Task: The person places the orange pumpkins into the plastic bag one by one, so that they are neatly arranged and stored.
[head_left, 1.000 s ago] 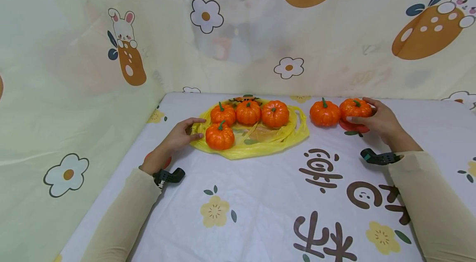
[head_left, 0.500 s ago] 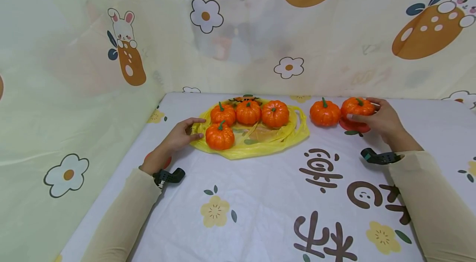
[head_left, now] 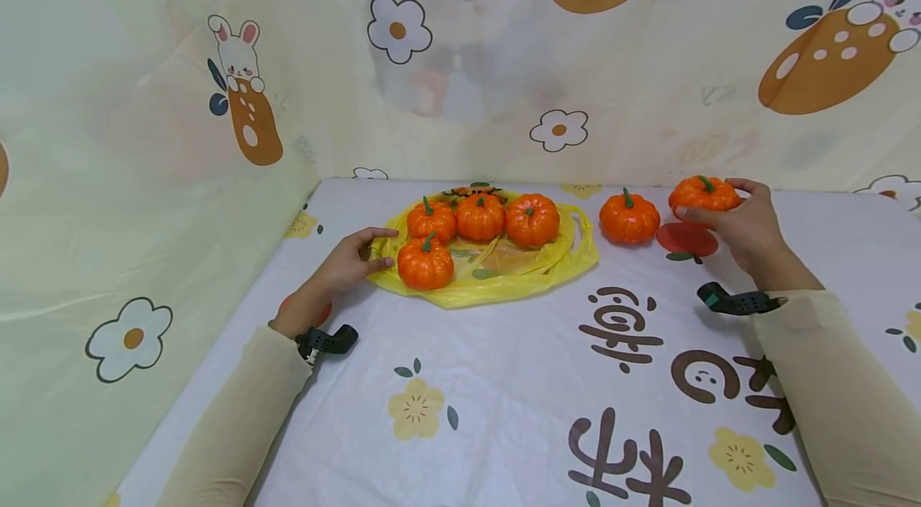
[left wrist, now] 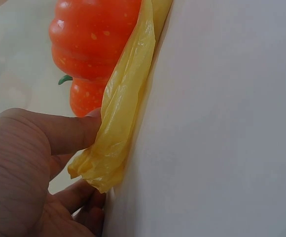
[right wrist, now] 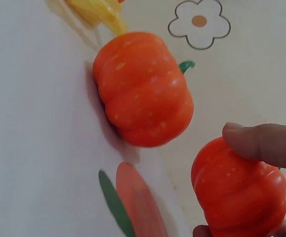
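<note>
In the head view my right hand (head_left: 751, 227) holds a small orange pumpkin (head_left: 701, 193) above the table, thumb on the near side and fingers on the far side. The right wrist view shows the thumb pressed on this pumpkin (right wrist: 239, 192). To its left another pumpkin (head_left: 629, 217) stands on the cloth, its green stem up. My left hand (head_left: 348, 261) grips the left edge of a yellow plastic bag (head_left: 489, 293), thumb and fingers about the gathered plastic (left wrist: 125, 103). Several pumpkins sit on the bag, the nearest pumpkin (head_left: 426, 263) close to my left fingertips.
A white printed cloth (head_left: 504, 387) covers the table. Behind and to the left hang cream patterned sheets (head_left: 468, 91). A bag handle loop (head_left: 584, 239) reaches toward the standing pumpkin on the right. A red printed fruit (head_left: 687, 240) lies flat below the lifted pumpkin.
My right hand has raised its pumpkin off the cloth and moved it slightly right, away from the standing pumpkin. My left hand and the bag have stayed in place.
</note>
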### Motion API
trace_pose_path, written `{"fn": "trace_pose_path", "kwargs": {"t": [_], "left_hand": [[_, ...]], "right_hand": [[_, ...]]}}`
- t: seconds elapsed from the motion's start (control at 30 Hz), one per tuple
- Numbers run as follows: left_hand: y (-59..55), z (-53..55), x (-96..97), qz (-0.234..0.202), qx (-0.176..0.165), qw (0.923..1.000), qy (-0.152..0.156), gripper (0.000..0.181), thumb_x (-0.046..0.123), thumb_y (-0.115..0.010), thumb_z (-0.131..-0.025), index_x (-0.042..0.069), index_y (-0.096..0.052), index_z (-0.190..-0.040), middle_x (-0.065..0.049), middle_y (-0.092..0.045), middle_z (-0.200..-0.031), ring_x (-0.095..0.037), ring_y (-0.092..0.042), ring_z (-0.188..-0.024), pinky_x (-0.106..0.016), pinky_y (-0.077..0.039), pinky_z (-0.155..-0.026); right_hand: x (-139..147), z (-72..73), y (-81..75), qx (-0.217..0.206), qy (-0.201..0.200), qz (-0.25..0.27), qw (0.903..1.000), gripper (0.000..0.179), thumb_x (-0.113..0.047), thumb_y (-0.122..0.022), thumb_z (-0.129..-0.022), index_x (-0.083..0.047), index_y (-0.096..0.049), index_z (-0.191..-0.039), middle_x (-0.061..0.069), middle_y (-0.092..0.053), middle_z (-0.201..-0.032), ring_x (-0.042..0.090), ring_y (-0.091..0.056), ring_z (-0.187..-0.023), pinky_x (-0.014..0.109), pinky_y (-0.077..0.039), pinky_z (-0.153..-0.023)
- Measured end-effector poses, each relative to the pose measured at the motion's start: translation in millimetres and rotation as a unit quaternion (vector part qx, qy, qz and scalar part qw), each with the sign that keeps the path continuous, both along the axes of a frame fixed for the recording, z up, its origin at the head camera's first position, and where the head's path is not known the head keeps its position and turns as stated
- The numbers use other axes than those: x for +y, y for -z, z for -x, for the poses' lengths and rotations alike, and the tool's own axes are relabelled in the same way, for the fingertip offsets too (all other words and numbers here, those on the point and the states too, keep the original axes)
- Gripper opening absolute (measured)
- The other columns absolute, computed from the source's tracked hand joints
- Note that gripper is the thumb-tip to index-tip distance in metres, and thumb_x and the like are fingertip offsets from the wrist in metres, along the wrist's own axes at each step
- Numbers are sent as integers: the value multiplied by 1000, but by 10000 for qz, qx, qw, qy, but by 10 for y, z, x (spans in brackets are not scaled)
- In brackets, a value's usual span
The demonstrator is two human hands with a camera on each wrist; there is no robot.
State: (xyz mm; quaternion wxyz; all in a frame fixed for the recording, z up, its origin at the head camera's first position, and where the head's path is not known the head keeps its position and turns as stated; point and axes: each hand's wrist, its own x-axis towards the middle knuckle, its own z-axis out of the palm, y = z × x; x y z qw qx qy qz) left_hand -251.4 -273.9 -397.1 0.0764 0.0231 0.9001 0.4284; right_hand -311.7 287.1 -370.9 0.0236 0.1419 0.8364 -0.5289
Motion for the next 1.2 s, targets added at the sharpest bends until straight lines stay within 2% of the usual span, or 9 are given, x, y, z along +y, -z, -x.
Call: {"fn": "trace_pose_path", "kwargs": {"t": [0.27, 0.47, 0.57, 0.77, 0.97, 1.2], "left_hand": [[-13, -6, 12, 36, -28, 10000, -14, 49, 18, -68, -93, 21, -53, -139, -9, -40, -156, -31, -31, -146, -49, -25, -121], [-16, -7, 7, 10, 42, 10000, 18, 48, 17, -68, -92, 19, -54, -138, -11, -43, -152, -32, -38, -135, -50, -28, -119], [-16, -7, 5, 9, 42, 10000, 14, 48, 18, -68, -92, 19, -55, -138, -12, -44, -151, -32, -39, -133, -50, -29, -118], [-10, 3, 4, 49, 5, 10000, -2, 48, 19, -69, -92, 21, -54, -138, -11, -41, -154, -32, -34, -143, -50, -26, -121], [-18, 1, 7, 78, -43, 10000, -27, 48, 20, -68, -93, 22, -54, -139, -10, -40, -155, -31, -31, -146, -50, -25, -121], [-23, 2, 8, 10, -40, 10000, -38, 48, 19, -69, -92, 21, -54, -138, -11, -41, -154, -32, -35, -142, -50, -26, -121]], "right_hand": [[-68, -26, -56, 220, 22, -28, 9998, 109, -44, -74, -85, -18, 3, -158, 17, -2, -166, 39, -15, -151, 50, -31, -117], [-100, -51, -86, 367, 48, 24, 9993, 101, -40, -73, -87, -25, -4, -159, 12, -5, -167, 37, -15, -152, 48, -31, -118], [-115, -55, -100, 381, 43, 103, 9992, 101, -39, -73, -87, -26, -4, -159, 11, -5, -167, 36, -15, -152, 46, -31, -118], [-177, -69, -139, 534, 4, 128, 9985, 104, -41, -74, -85, -23, 0, -157, 13, -5, -166, 36, -18, -151, 45, -32, -117], [-295, -131, -228, 732, -19, 158, 9972, 104, -44, -73, -85, -22, 0, -155, 12, -7, -165, 34, -19, -150, 43, -33, -117], [-427, -191, -323, 676, -405, -99, 9968, 108, -42, -75, -84, -35, 4, -158, 13, -2, -167, 40, -15, -151, 53, -29, -117]]}}
